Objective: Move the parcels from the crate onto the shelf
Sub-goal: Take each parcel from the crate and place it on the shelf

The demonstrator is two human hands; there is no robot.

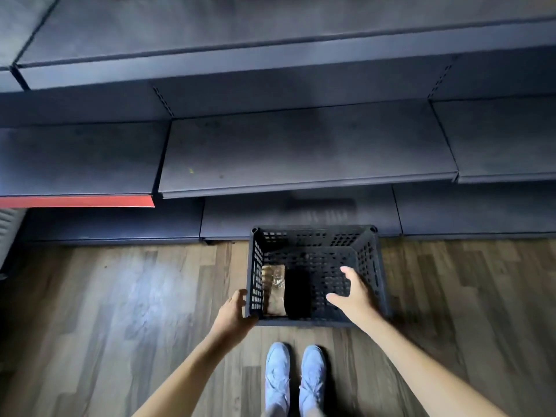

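Note:
A black perforated plastic crate (368, 260) stands on the wood floor in front of the shelving. Inside it, against the left wall, lies a brown paper parcel (274, 291), and beside that a black parcel (298, 293). My left hand (233, 311) grips the crate's near left corner from outside. My right hand (350, 291) hovers over the crate's right half with fingers spread, holding nothing. The dark grey shelf (307, 152) above the crate is bare.
More dark shelf boards run left, right and above (270, 28); the left one has a red front strip (75, 201). A low base shelf (301, 215) sits just behind the crate. My two blue shoes (296, 377) stand close to the crate's near side.

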